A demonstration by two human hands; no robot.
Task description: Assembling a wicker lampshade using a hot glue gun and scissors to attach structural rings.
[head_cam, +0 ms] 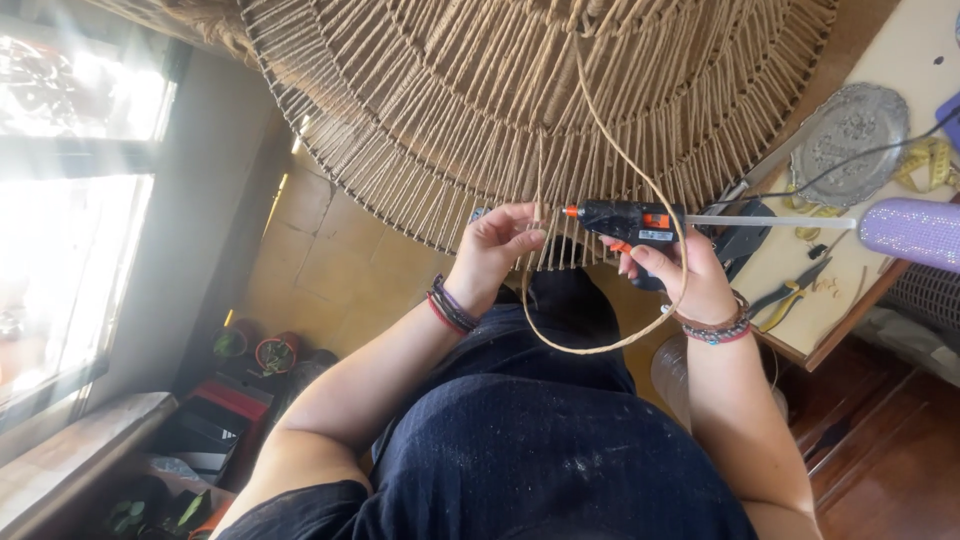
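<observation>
Two hands at woven disc (pixel 520 90) rim | left hand (pixel 497 245) pinches jute cord (pixel 600 345) against rim strands | right hand (pixel 680 275) grips black glue gun (pixel 625 218), nozzle pointing at left fingers | cord loops down between wrists | bench (pixel 905 70) at right carries pliers (pixel 795 295), silver tray (pixel 850 130)

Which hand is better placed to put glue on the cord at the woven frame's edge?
Right. The right hand already grips the glue gun, nozzle pointing at the cord pinched by the left hand at the woven frame.
</observation>
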